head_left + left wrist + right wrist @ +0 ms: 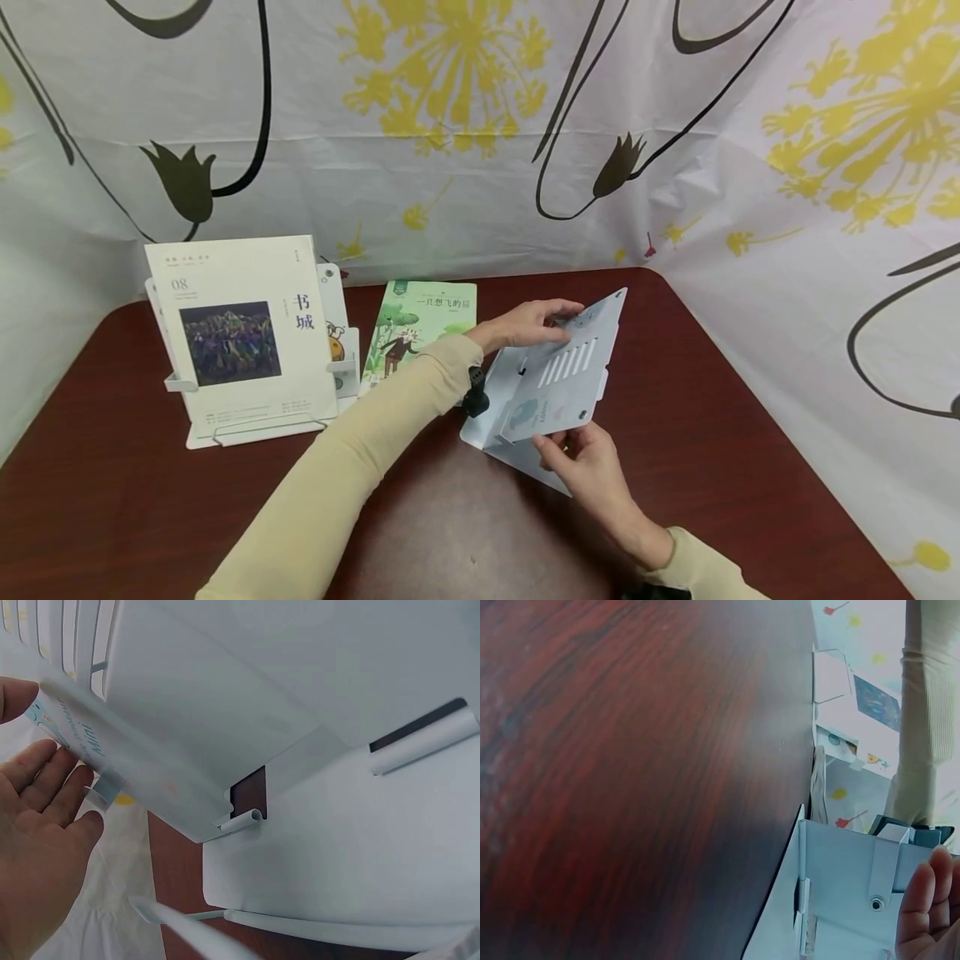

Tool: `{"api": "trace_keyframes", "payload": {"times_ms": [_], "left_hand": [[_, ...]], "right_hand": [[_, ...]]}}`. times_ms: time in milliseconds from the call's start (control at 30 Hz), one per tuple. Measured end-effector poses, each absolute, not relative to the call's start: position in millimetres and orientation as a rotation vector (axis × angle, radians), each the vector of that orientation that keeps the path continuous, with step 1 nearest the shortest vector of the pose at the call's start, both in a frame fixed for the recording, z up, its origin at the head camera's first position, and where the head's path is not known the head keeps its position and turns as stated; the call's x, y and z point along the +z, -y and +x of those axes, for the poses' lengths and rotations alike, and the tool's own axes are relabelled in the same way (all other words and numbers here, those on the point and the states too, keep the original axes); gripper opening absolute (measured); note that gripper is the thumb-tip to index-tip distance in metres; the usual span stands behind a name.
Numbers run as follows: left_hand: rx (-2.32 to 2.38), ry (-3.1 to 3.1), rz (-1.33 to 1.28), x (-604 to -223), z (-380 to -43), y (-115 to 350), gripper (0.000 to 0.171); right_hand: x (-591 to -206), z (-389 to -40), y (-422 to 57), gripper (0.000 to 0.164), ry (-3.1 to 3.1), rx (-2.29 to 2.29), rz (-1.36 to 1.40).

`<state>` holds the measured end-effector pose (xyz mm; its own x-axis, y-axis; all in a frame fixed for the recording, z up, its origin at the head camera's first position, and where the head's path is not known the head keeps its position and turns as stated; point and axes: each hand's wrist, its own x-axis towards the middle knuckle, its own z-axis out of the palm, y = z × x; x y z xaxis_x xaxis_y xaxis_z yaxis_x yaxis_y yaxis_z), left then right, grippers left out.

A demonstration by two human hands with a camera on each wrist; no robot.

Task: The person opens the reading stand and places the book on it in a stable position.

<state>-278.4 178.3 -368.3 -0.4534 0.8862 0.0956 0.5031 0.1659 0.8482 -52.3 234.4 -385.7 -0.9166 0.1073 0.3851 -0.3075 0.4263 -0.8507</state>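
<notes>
A white metal book stand [577,392] with a slotted, printed back panel stands partly unfolded on the table, the panel tilted up from its base. My left hand [528,323] holds the panel's upper far edge; in the left wrist view the printed edge passes between the thumb and the fingers of that hand [41,802]. With thumb and fingers, my right hand [592,475] grips the panel's near lower corner. Seen from the right wrist, the stand's hinged underside [840,855] shows, with the right fingers [922,900] against it.
To the left, a second white stand [332,287] bears an upright white book [240,333] behind small clips and a wire. A green picture book [431,321] lies behind my left forearm. Patterned white cloth [480,175] hangs behind the dark red table [712,483].
</notes>
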Motion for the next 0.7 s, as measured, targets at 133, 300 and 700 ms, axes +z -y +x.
{"api": "trace_keyframes", "payload": {"times_ms": [133,300,700], "left_hand": [[1.205,-2.037,1.310,-368.2,-278.4,-178.9,0.054],[1.222,-2.028,1.306,-367.5,-278.7,-179.6,0.053],[1.197,-2.124,1.291,-368.5,-278.8,-179.9,0.055]], "right_hand": [[-385.8,-52.1,-232.8,0.011,2.286,1.476,0.153],[-385.8,-51.5,-234.2,0.012,2.272,1.485,0.126],[-387.3,-42.9,-251.3,0.011,2.284,1.473,-0.010]]}}
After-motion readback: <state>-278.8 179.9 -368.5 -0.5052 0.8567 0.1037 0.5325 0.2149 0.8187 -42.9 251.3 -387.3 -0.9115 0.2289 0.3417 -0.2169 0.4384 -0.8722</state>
